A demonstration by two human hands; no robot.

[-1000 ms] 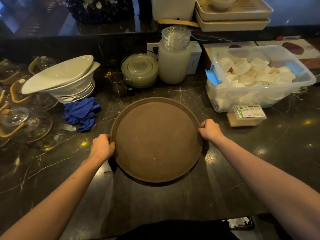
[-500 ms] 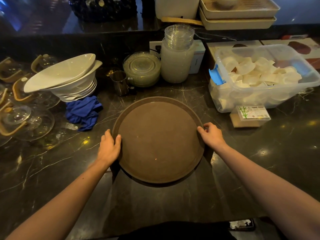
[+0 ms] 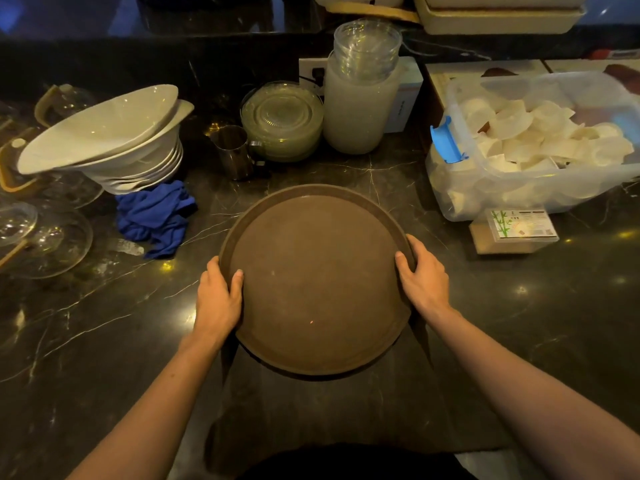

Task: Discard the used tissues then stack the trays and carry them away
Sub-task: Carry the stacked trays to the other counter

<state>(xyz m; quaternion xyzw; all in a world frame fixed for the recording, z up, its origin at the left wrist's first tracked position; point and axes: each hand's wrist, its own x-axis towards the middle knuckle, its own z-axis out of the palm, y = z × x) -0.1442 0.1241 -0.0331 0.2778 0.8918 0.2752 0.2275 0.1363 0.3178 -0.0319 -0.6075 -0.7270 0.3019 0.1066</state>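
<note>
Dark marble counter [image 3: 104, 341], cluttered at the back. You're gripping one round brown tray [image 3: 317, 282] at counter centre: left hand [image 3: 218, 299] and right hand [image 3: 424, 282] on opposite rims, thumbs over the lip, fingers curling beneath, likely balancing it for lifting. No tissues showing.

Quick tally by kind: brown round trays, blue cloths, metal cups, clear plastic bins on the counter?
Brown round tray: 1 visible, gripped at its rim by left hand and right hand
Blue cloth: 1
Metal cup: 1
Clear plastic bin: 1
Total: 4
</note>
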